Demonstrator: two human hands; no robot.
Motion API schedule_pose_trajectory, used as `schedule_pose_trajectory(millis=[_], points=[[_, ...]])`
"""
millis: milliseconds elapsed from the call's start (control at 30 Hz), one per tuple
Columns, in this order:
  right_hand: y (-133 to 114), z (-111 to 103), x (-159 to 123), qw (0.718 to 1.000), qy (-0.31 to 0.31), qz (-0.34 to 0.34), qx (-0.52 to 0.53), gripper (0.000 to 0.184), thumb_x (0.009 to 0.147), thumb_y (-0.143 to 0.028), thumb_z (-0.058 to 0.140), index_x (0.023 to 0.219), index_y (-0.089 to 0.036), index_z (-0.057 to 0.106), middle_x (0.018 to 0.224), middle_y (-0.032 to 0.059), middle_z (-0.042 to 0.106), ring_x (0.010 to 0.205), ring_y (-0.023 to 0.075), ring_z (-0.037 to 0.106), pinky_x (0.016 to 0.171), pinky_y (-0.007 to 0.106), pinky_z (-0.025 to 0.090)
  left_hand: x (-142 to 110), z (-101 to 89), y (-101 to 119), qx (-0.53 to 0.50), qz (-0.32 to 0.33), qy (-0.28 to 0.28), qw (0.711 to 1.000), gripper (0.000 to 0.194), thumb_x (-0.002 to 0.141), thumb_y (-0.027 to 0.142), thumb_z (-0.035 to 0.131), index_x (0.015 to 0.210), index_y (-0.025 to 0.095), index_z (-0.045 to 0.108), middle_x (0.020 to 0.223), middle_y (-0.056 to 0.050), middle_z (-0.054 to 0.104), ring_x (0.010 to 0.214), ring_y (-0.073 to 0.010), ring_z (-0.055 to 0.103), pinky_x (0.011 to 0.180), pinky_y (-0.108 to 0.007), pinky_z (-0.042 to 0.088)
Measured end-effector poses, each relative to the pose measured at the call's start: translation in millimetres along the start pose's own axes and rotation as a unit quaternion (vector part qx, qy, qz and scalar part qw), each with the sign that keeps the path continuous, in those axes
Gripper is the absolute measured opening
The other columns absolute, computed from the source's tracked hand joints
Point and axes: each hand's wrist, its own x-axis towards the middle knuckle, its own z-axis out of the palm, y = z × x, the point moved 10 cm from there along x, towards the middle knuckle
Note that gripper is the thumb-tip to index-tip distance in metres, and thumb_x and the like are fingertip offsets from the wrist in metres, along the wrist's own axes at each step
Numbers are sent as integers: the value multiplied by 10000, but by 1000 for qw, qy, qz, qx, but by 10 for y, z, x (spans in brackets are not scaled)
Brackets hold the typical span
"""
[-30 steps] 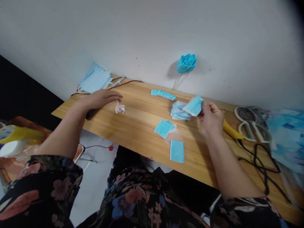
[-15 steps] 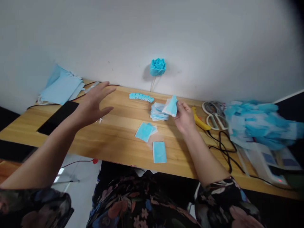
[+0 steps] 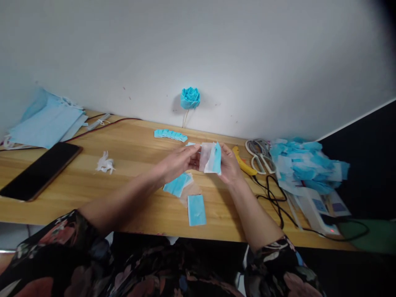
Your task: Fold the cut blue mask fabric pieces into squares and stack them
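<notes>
My left hand [image 3: 176, 163] and my right hand [image 3: 231, 166] meet over the table, with a small layered piece of mask fabric [image 3: 208, 160] gripped between them. Its white layer faces left and its blue layer stands partly lifted at the right. Fingers of the left hand close on the white side; the right hand grips the blue side from behind. Behind my hands, the stack of cut pieces is mostly hidden. Loose blue cut pieces [image 3: 177, 185] lie below the left hand, and a blue rectangle [image 3: 196, 210] lies nearer the table edge.
A blue fabric flower [image 3: 190, 98] on a stem leans by the wall, near a row of folded blue pieces [image 3: 170, 135]. Face masks [image 3: 51, 119], a phone [image 3: 41, 171] and white scraps [image 3: 105, 162] lie left. Right: a yellow corded tool [image 3: 244, 161], scissors [image 3: 262, 164], fabric scraps [image 3: 309, 163].
My left hand has come from the left to the fabric piece and taken hold of it. The piece, held before by my right hand alone, now shows its layers spread. The view has shifted.
</notes>
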Motion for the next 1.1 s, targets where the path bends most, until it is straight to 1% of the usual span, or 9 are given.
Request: schedule_pose_trajectory(millis=[100, 200, 267, 367, 467, 533, 700, 867, 1100], points=[[23, 29, -6, 1000, -13, 5, -11, 493, 566, -659, 867, 743, -250, 656, 644, -40, 623, 543, 135, 518, 554, 293, 477, -27, 20, 18, -29, 19, 4, 999, 477, 922, 622, 602, 936, 153, 688, 899, -124, 735, 845, -215, 686, 803, -350, 542], [57, 7, 5, 999, -7, 2, -32, 489, 566, -657, 867, 755, -246, 683, 663, -34, 639, 558, 129, 516, 556, 280, 467, -79, -80, 25, -33, 28, 48, 998, 441, 897, 600, 654, 907, 160, 665, 883, -97, 722, 821, -199, 676, 786, -334, 534], [51, -9, 15, 998, -6, -15, -58, 453, 619, -640, 850, 776, -239, 710, 675, -31, 649, 573, 122, 521, 567, 267, 465, -102, -163, 30, -25, 31, 83, 996, 438, 871, 594, 691, 936, 162, 664, 905, -88, 724, 821, -194, 674, 768, -322, 529], [-15, -25, 16, 992, -2, -55, -115, 353, 723, -571, 812, 796, -232, 746, 670, -29, 657, 587, 116, 533, 574, 251, 466, -95, -229, 23, -22, 25, 104, 994, 521, 877, 669, 635, 954, 155, 672, 938, -105, 739, 834, -206, 681, 741, -320, 526], [-92, -10, -7, 982, 3, -84, -167, 269, 791, -499, 770, 849, -237, 776, 666, -26, 672, 582, 121, 550, 557, 250, 477, -71, -300, -8, -11, 15, 121, 992, 593, 890, 737, 548, 907, 156, 668, 886, -103, 734, 781, -197, 669, 670, -298, 501], [-141, -1, -29, 977, 12, -97, -192, 236, 804, -455, 762, 903, -243, 788, 635, -35, 654, 560, 117, 539, 541, 246, 472, -66, -359, -12, 3, 24, 137, 990, 576, 878, 735, 570, 887, 165, 651, 828, -74, 705, 733, -176, 644, 642, -280, 485], [-222, 21, -87, 965, 25, -123, -232, 210, 831, -410, 740, 966, -256, 786, 651, -40, 651, 576, 118, 546, 561, 254, 478, -86, -414, 71, 64, 73, 161, 982, 479, 833, 653, 692, 875, 181, 620, 783, -14, 628, 716, -141, 591, 678, -268, 481], [-288, 90, -137, 946, 19, -151, -287, 192, 858, -369, 715, 994, -256, 791, 608, -57, 601, 547, 109, 503, 547, 251, 426, -101, -424, 92, 86, 69, 183, 977, 357, 756, 474, 810, 855, 185, 625, 824, -4, 655, 744, -128, 579, 694, -258, 464], [-343, 147, -164, 931, 20, -177, -320, 214, 863, -331, 700, 1044, -258, 787, 628, -57, 644, 557, 115, 549, 587, 260, 462, -142, -506, 138, 97, 96, 213, 968, 266, 785, 403, 767, 763, 177, 629, 709, 28, 597, 662, -102, 523, 651, -239, 433]])
